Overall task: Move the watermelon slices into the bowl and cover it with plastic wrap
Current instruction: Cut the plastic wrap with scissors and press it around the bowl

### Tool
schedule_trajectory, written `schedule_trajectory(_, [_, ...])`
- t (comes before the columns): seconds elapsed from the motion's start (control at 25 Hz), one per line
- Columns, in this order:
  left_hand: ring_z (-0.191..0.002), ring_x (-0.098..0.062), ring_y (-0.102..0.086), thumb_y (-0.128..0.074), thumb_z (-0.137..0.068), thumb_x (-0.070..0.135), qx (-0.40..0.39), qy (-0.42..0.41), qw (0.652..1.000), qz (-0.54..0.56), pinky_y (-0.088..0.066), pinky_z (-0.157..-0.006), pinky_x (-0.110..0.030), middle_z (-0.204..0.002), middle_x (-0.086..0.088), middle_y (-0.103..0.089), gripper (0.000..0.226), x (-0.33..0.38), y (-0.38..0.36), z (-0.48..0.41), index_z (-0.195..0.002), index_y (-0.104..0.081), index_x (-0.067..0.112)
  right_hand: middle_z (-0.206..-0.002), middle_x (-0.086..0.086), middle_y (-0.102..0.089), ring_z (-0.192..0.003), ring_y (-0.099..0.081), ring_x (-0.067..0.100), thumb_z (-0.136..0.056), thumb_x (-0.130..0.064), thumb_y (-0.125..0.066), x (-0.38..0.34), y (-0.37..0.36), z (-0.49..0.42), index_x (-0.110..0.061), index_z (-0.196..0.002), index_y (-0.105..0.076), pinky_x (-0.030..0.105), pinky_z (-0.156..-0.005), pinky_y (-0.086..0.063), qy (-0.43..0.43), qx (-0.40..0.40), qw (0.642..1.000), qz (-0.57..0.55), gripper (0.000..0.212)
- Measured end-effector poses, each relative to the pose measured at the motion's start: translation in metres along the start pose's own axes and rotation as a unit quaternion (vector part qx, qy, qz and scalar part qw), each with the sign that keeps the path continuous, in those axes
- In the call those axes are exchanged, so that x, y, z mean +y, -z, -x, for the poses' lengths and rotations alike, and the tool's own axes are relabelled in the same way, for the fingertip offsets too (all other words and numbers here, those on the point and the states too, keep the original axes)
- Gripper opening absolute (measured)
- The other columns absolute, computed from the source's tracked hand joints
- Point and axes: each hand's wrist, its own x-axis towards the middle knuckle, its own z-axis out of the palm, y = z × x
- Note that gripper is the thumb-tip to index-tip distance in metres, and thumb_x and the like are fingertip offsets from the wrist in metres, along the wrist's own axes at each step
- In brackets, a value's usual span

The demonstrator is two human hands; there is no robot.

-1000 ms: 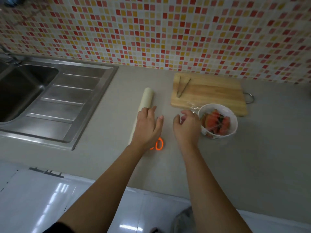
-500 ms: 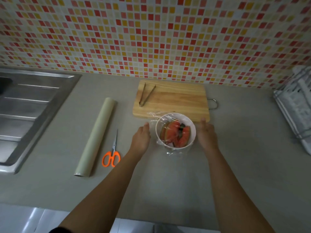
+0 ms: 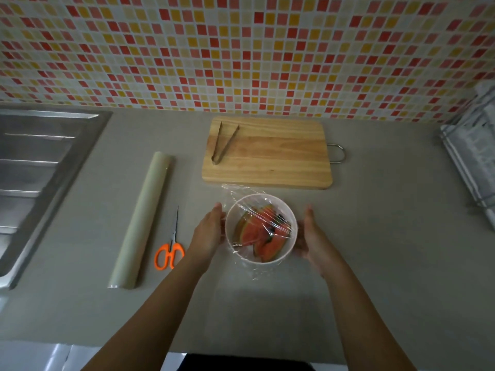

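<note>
The round white bowl (image 3: 261, 228) of red watermelon slices (image 3: 261, 235) sits just in front of the wooden cutting board (image 3: 267, 152), loosely draped in clear plastic wrap (image 3: 257, 273). The left hand (image 3: 207, 232) and right hand (image 3: 312, 241) flank the bowl, fingers open and nearly straight, grasping nothing. To seal well, the person should pull the slack film taut and press it down around the bowl's wall.

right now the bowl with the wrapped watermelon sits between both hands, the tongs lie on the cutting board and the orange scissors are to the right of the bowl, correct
Not quite. In the head view the orange scissors lie to the left of the bowl, between it and the plastic wrap roll. The rest holds: the bowl with the wrapped watermelon sits between the left hand and right hand, and the tongs lie on the cutting board.
</note>
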Motion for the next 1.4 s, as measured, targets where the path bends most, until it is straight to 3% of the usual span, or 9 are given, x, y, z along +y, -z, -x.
schedule_trajectory(0.16, [-0.080,-0.027,-0.061,-0.017,-0.097,0.051,0.017,-0.035,0.995,-0.093,-0.048,-0.080,-0.039,-0.086,-0.013,-0.068,0.066,0.008,-0.008,-0.010,-0.085,-0.068,0.011,-0.082,0.004,-0.072,-0.087,-0.064,0.021,-0.087,-0.066,-0.019,-0.019,-0.001,-0.024,-0.019,-0.062,-0.067,0.036,-0.091,-0.046,-0.040,0.070,0.991,0.106,0.071])
schedule_trajectory(0.32, [-0.087,-0.028,-0.057,-0.032,-0.098,0.038,0.087,-0.071,0.990,-0.082,-0.046,-0.082,-0.041,-0.083,-0.008,-0.061,0.042,0.016,-0.016,-0.021,-0.085,-0.059,0.008,-0.055,-0.005,-0.064,-0.063,-0.056,0.020,-0.087,-0.042,-0.045,-0.034,-0.004,-0.034,-0.021,-0.051,-0.066,0.036,-0.078,-0.043,0.014,0.062,0.995,0.074,0.046])
schedule_trajectory(0.48, [-0.072,-0.018,-0.051,-0.037,-0.098,0.035,0.082,-0.142,0.980,-0.112,-0.039,-0.064,-0.032,-0.072,-0.001,-0.055,0.040,0.019,-0.010,-0.028,-0.081,-0.056,0.005,-0.067,-0.004,-0.071,-0.070,-0.065,0.016,-0.079,-0.073,-0.031,-0.040,-0.007,-0.029,-0.015,-0.072,-0.072,0.028,-0.072,-0.045,0.030,0.045,0.983,0.178,0.071])
schedule_trajectory(0.68, [-0.070,-0.020,-0.053,-0.042,-0.097,0.034,0.068,-0.195,0.970,-0.131,-0.039,-0.061,-0.030,-0.073,-0.007,-0.060,0.040,0.022,-0.006,-0.033,-0.083,-0.058,0.000,-0.072,-0.013,-0.067,-0.072,-0.061,0.010,-0.083,-0.038,-0.061,-0.033,-0.012,-0.021,-0.025,-0.074,-0.068,0.025,-0.066,-0.046,0.153,0.129,0.968,0.149,0.017])
schedule_trajectory(0.88, [-0.059,-0.009,-0.052,-0.047,-0.095,0.039,0.023,-0.204,0.974,-0.100,-0.043,-0.061,-0.030,-0.064,0.011,-0.057,0.032,0.034,-0.003,-0.036,-0.075,-0.060,0.018,-0.077,-0.008,-0.066,-0.070,-0.060,0.011,-0.094,-0.028,-0.048,-0.040,0.001,-0.019,-0.023,-0.085,-0.069,0.026,-0.066,-0.050,0.101,0.116,0.985,0.079,0.023])
schedule_trajectory(1.0, [-0.054,-0.007,-0.048,-0.046,-0.096,0.038,0.024,-0.213,0.972,-0.099,-0.039,-0.061,-0.029,-0.055,0.013,-0.051,0.032,0.037,-0.006,-0.039,-0.069,-0.059,0.026,-0.079,-0.004,-0.060,-0.072,-0.057,0.013,-0.097,-0.028,-0.038,-0.039,-0.002,-0.025,-0.020,-0.085,-0.062,0.028,-0.067,-0.047,0.110,0.134,0.975,0.137,0.029])
schedule_trajectory(1.16, [-0.064,-0.010,-0.056,-0.034,-0.099,0.042,0.045,-0.214,0.964,-0.151,-0.042,-0.069,-0.030,-0.065,0.008,-0.058,0.044,0.046,-0.008,-0.038,-0.080,-0.064,0.016,-0.098,0.005,-0.063,-0.093,-0.059,0.022,-0.098,-0.031,-0.030,-0.033,-0.011,-0.029,-0.017,-0.090,-0.058,0.032,-0.081,-0.044,0.103,0.180,0.964,0.166,0.033])
schedule_trajectory(1.28, [-0.084,-0.024,-0.061,-0.022,-0.098,0.050,0.070,-0.146,0.980,-0.113,-0.048,-0.083,-0.039,-0.084,-0.002,-0.063,0.060,0.039,-0.001,-0.028,-0.092,-0.066,0.009,-0.090,0.011,-0.071,-0.089,-0.066,0.028,-0.095,-0.052,-0.014,-0.030,-0.014,-0.028,-0.014,-0.086,-0.070,0.038,-0.087,-0.049,0.044,0.125,0.988,0.079,0.069])
schedule_trajectory(1.4, [-0.068,-0.014,-0.055,-0.027,-0.095,0.055,0.098,-0.155,0.972,-0.149,-0.042,-0.061,-0.027,-0.071,-0.001,-0.058,0.057,0.006,0.001,0.003,-0.072,-0.056,0.013,-0.063,0.000,-0.071,-0.070,-0.068,0.022,-0.080,-0.077,-0.017,-0.034,-0.012,-0.029,-0.025,-0.064,-0.073,0.032,-0.074,-0.049,0.015,0.044,0.995,0.091,0.078])
